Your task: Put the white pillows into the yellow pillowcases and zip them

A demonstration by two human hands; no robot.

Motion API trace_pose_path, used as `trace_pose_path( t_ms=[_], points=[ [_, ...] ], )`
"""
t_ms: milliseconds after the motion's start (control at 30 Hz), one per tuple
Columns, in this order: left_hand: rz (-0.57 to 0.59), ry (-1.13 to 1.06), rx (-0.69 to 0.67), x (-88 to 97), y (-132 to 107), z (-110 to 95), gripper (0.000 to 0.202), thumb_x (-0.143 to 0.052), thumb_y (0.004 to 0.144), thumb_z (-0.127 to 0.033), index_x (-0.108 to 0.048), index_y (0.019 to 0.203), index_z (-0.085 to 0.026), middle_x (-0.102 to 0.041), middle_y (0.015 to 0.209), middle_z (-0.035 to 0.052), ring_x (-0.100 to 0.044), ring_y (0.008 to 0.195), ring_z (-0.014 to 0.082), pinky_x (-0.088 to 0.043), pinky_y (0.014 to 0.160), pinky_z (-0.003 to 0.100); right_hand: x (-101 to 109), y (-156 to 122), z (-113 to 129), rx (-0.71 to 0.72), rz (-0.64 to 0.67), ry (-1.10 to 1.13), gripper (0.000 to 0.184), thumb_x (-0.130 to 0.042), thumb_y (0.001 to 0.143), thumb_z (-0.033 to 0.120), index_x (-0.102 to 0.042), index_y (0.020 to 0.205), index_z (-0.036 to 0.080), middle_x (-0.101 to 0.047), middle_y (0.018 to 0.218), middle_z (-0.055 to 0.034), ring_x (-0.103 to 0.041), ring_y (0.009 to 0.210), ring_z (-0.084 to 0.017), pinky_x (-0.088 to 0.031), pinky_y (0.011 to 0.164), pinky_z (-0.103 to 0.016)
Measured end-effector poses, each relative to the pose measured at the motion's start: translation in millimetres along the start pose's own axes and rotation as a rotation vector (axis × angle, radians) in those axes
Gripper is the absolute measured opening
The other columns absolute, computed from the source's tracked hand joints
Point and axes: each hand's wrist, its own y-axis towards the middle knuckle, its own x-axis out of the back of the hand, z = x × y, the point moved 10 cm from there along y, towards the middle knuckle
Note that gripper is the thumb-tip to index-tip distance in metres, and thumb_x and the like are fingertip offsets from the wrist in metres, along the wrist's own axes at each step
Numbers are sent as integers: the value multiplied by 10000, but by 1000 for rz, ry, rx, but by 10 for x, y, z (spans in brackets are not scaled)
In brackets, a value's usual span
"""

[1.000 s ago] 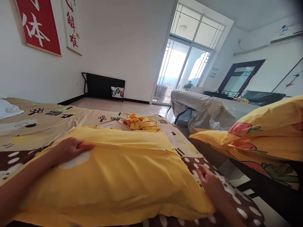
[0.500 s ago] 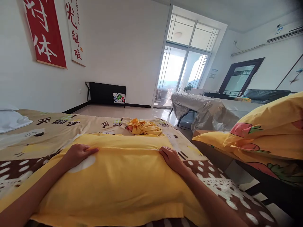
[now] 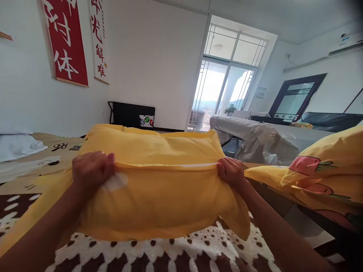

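A yellow pillow in its pillowcase (image 3: 161,200) is held up off the bed, its lower edge hanging over the patterned blanket (image 3: 136,251). My left hand (image 3: 92,170) is closed in a fist on the cloth at the left end of a long seam or opening edge. At the other end of that edge, my right hand (image 3: 231,172) grips the cloth with curled fingers. The edge is stretched straight between both hands, and a thin white strip shows along it near the right hand. A pale round patch lies beside my left hand.
Yellow bedding with a carrot-like print (image 3: 334,166) is piled on the right. White cloth (image 3: 19,146) lies at the bed's left. Beyond the bed are a plastic-covered piece of furniture (image 3: 255,136), a black panel (image 3: 124,113) and a glass door (image 3: 210,90).
Both hands have closed more firmly on the cloth and lifted the pillow off the blanket. The raised pillow now hides the crumpled yellow cloth behind it. The view has shifted slightly.
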Motion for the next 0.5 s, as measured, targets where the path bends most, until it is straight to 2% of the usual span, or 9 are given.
trace_pose_path(
  t_ms=[33,67,100,200,233,267,300,400,500],
  points=[
    [43,-9,-9,-110,-115,-49,489,-410,878,-323,-330,414,-192,-330,381,-28,-320,405,93,-224,476,246,-134,-64,-97,-67,61,7,406,-307,914,407,-432,581,212,-495,542,-34,-427,533,-142,-280,579,-279],
    [135,-10,36,-278,-233,-55,494,-389,885,-353,-359,419,-194,-363,388,-16,-350,412,103,-221,484,254,-290,-149,-173,-131,131,19,423,-297,909,426,-448,579,209,-523,560,-49,-449,549,-149,-284,588,-284],
    [283,-13,123,-508,-368,-23,505,-363,891,-401,-396,430,-197,-405,402,-1,-380,422,118,-214,490,263,-456,-247,-215,-179,200,37,440,-291,905,444,-468,581,205,-552,579,-61,-471,561,-155,-287,592,-286],
    [876,-81,472,-1271,-966,112,561,-324,868,-556,-463,455,-203,-509,469,44,-461,479,173,-202,520,276,-925,-523,-202,-235,346,91,494,-281,924,469,-538,598,201,-617,596,-56,-512,543,-155,-291,563,-274],
    [1020,-126,556,-1449,-1142,124,573,-329,852,-591,-449,446,-206,-513,475,51,-467,491,185,-208,531,279,-1062,-596,-207,-260,381,105,521,-266,937,475,-554,599,202,-630,593,-49,-521,535,-154,-291,550,-270],
    [1110,-173,611,-1584,-1256,133,581,-336,836,-617,-414,429,-210,-497,462,52,-461,491,190,-213,539,283,-1183,-657,-227,-293,410,115,552,-244,950,483,-566,599,203,-641,592,-45,-533,534,-155,-295,541,-265],
    [1149,-213,641,-1687,-1311,151,582,-343,823,-632,-370,418,-216,-468,441,45,-447,483,188,-216,542,287,-1282,-705,-260,-329,429,123,585,-218,959,495,-573,597,203,-647,592,-43,-544,539,-158,-303,537,-262],
    [1131,-321,640,-1877,-1320,227,543,-372,793,-635,-284,453,-220,-379,419,-1,-391,467,160,-222,538,287,-1468,-794,-380,-424,458,135,658,-156,954,558,-576,600,195,-647,596,-43,-567,577,-171,-339,545,-254],
    [1058,-402,658,-1908,-1333,330,481,-317,807,-602,-276,525,-215,-352,484,-25,-373,509,138,-254,543,268,-1548,-861,-457,-479,475,135,661,-110,943,581,-561,656,192,-633,618,-37,-567,614,-173,-365,565,-252]
  ],
)
